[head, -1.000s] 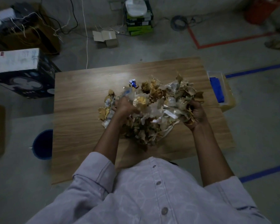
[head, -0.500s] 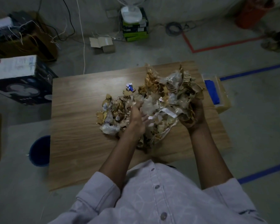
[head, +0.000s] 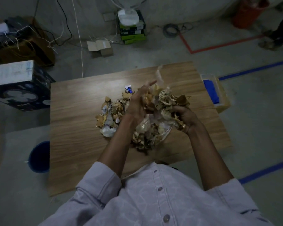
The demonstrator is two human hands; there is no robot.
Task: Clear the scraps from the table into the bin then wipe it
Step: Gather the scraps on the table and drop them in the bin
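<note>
The wooden table (head: 75, 144) has much free surface on its left half and along the near edge. The scraps (head: 111, 111), brown and white crumpled pieces, lie in the middle, well apart from every edge. A small blue wrapper (head: 129, 89) lies just beyond the pile, on the far side.

The right hand (head: 185, 117) is closed around a big bunch of scraps and holds it above the table. The left hand (head: 138, 103) presses flat against the left side of this bunch, with the fingers stretched out and not closed.

The blue bin (head: 39, 156) stands on the floor at the left side of the table, partly hidden under its edge. A clear box (head: 219, 88) with a blue cloth (head: 211, 91) inside it stands on the floor just beside the right edge. A large black carton (head: 18, 88) stands near the far left corner.
</note>
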